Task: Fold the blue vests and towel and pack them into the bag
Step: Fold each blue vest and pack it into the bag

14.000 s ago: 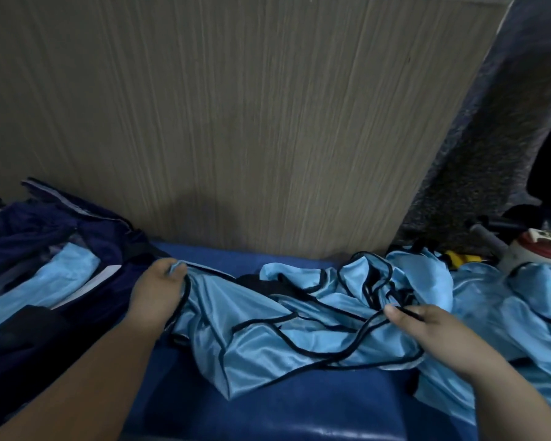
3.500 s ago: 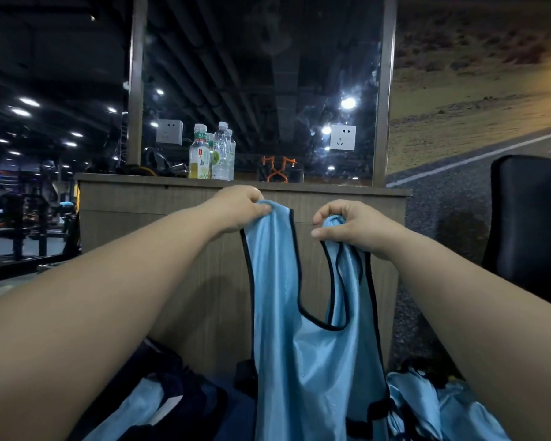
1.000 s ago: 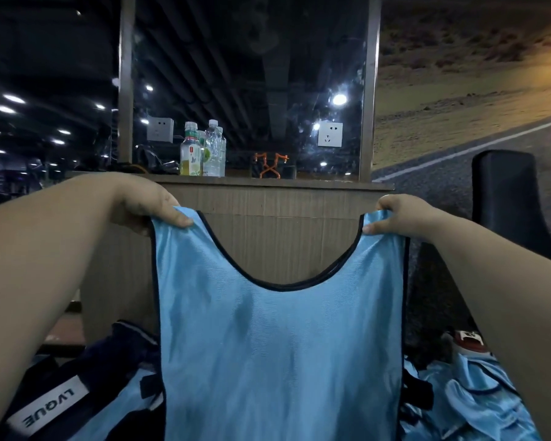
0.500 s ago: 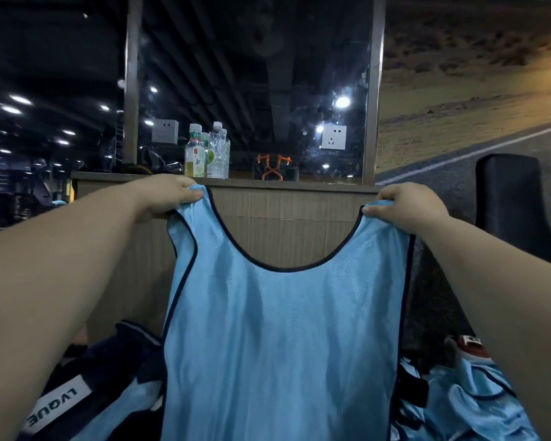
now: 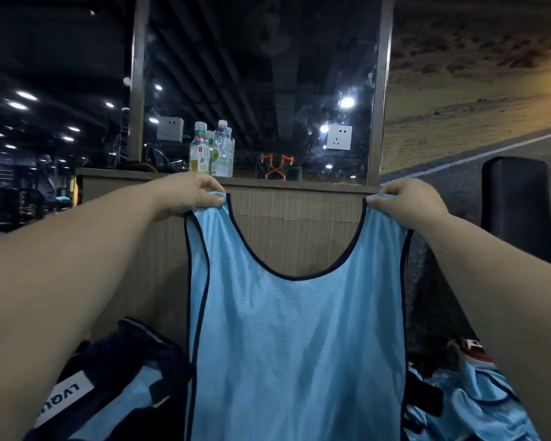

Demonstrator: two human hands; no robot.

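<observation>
two hands: both raised out front, spread apart, each on one shoulder strap of the same vest
l hand (image 5: 188,194): fingers curled over, pinches top of l strap betw thumb + fingers
r hand (image 5: 404,205): fingers curled, grips top of r strap
vest (image 5: 296,345): light blue w/ dark trim, hangs flat + full width betw the hands, neck scoop centred, lower part runs off bottom of view
bag (image 5: 118,370): dark navy, below l forearm, pale blue cloth showing in it, white label w/ letters on near side
other vests (image 5: 471,405): crumpled blue heap below r forearm, just r of hanging vest
red/white item (image 5: 471,346): under r forearm, behind heap; can't tell what it is
counter (image 5: 293,224): wood-look panel beyond the hands, behind vest
bottles (image 5: 212,154): cluster on counter top, just above l hand
wall socket (image 5: 339,137): above + betw hands, nearer r hand
</observation>
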